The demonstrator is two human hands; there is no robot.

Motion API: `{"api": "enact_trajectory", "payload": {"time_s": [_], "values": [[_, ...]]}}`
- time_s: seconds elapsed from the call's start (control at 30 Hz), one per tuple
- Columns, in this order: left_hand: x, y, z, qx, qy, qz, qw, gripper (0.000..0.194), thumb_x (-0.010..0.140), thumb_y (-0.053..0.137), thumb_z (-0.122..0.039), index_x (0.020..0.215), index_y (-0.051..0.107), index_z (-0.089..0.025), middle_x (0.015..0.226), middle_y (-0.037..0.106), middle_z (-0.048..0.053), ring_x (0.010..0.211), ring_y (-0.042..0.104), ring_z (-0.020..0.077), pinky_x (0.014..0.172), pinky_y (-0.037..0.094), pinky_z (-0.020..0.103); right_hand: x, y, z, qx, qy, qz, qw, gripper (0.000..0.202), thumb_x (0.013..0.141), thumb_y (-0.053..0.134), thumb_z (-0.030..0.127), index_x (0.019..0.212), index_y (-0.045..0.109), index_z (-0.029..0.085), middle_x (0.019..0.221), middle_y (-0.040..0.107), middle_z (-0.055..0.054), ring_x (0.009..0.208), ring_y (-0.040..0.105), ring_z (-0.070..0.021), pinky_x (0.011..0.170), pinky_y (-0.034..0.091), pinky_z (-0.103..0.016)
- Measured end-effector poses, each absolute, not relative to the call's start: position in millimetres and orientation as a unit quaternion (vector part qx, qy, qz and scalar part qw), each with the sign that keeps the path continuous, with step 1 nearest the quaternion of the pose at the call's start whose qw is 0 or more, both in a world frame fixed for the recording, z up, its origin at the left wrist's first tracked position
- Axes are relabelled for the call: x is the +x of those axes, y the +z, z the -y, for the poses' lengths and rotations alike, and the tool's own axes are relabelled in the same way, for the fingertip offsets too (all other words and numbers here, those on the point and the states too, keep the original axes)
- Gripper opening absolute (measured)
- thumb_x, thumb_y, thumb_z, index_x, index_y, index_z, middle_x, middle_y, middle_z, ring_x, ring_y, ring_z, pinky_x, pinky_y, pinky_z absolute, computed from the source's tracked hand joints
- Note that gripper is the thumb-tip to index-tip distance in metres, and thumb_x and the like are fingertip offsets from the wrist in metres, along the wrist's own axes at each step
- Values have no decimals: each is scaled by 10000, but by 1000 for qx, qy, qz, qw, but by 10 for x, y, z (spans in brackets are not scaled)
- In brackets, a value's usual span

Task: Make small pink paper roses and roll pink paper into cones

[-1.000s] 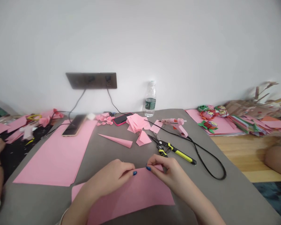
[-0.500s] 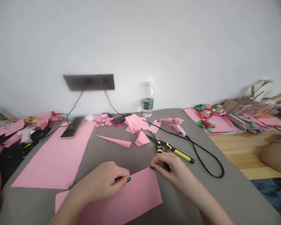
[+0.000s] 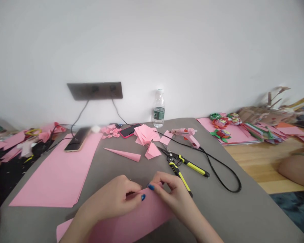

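A large pink paper sheet (image 3: 131,226) lies near the front of the grey table. My left hand (image 3: 121,195) pinches its upper edge, thumb on top. Close beside it on the right, my right hand (image 3: 167,189) grips the same edge between thumb and fingers. The paper's right part is partly hidden under my right hand. Beyond the hands lie a pink paper cone (image 3: 124,154), folded pink pieces (image 3: 145,134) and yellow-black pliers (image 3: 194,166) with their handles spread. A pink glue gun (image 3: 190,135) rests behind the pliers.
Pink sheets (image 3: 55,175) with a phone (image 3: 77,140) on them lie at left. A water bottle (image 3: 159,109) stands by the wall. A black cable (image 3: 228,165) loops at right. Paper flowers (image 3: 221,123) lie at back right. Parts of other people show at both sides.
My right hand has moved left along the paper's edge, close to my left hand. The pliers' lower handle now shows. The view has shifted slightly.
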State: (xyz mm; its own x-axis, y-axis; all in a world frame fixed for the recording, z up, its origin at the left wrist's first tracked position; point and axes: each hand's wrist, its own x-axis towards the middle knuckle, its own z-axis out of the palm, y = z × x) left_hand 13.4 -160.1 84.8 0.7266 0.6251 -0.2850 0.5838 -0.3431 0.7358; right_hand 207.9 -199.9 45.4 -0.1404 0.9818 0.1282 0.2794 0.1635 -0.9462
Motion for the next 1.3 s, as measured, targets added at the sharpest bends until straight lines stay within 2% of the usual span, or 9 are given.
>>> {"api": "enact_trajectory", "payload": {"time_s": [0.2, 0.4, 0.57, 0.77, 0.87, 1.07, 1.2, 1.27, 1.3], "values": [[177, 788, 1639, 815, 20, -353, 460, 374, 932, 388, -201, 621, 181, -191, 573, 149, -55, 511, 151, 97, 473, 131, 309, 2065, 465, 2025, -491, 369, 670, 418, 244, 883, 592, 216, 640, 588, 193, 645, 638, 19, 619, 559, -133, 626, 363, -244], [174, 812, 1692, 840, 4, -335, 426, 395, 965, 402, -224, 621, 211, -184, 553, 176, -58, 494, 172, 97, 478, 143, 311, 2146, 492, 2060, -482, 336, 707, 393, 242, 901, 612, 209, 660, 624, 203, 651, 683, 32, 628, 591, -129, 647, 360, -254], [125, 810, 1702, 851, 0, -318, 419, 378, 988, 394, -251, 643, 253, -192, 540, 210, -59, 480, 195, 106, 486, 161, 312, 2271, 525, 2052, -477, 312, 715, 405, 295, 916, 617, 294, 635, 637, 208, 623, 688, 26, 587, 592, -128, 631, 386, -255], [-55, 767, 1736, 836, -16, -334, 435, 397, 1014, 354, -303, 651, 229, -200, 568, 213, -55, 493, 215, 116, 499, 177, 310, 2811, 649, 2055, -568, 295, 631, 438, 370, 852, 647, 482, 599, 684, 216, 662, 715, -41, 633, 641, -201, 607, 486, -272], [-159, 771, 1768, 829, -12, -346, 439, 427, 1015, 333, -392, 635, 274, -208, 573, 284, -52, 509, 281, 122, 502, 212, 289, 3057, 668, 2045, -614, 281, 593, 438, 389, 782, 687, 558, 596, 723, 218, 670, 723, -61, 638, 650, -226, 584, 500, -280], [-402, 826, 1758, 783, 5, -445, 435, 447, 987, 339, -454, 659, 536, -223, 620, 540, -24, 636, 518, 164, 603, 394, 225, 3365, 538, 1920, -673, 250, 533, 447, 436, 680, 708, 650, 593, 732, 224, 658, 732, -71, 665, 679, -267, 554, 519, -291], [-488, 788, 1688, 749, 25, -466, 470, 463, 986, 306, -445, 734, 620, -218, 655, 631, -13, 644, 599, 170, 656, 452, 230, 3402, 364, 1833, -682, 262, 547, 409, 380, 748, 658, 574, 651, 745, 217, 746, 766, -84, 750, 701, -293, 620, 533, -324], [-481, 736, 1640, 750, 23, -467, 468, 472, 990, 291, -428, 732, 618, -208, 652, 639, -7, 628, 606, 169, 634, 450, 230, 3303, 291, 1790, -699, 225, 570, 370, 331, 796, 605, 513, 735, 759, 227, 842, 779, -88, 838, 702, -315, 735, 533, -398], [-468, 707, 1617, 758, 22, -465, 456, 475, 994, 284, -414, 720, 610, -204, 642, 636, -7, 618, 604, 168, 623, 444, 229, 3218, 268, 1770, -709, 180, 582, 355, 301, 810, 583, 483, 796, 762, 240, 897, 779, -86, 894, 694, -328, 824, 507, -471]]}}
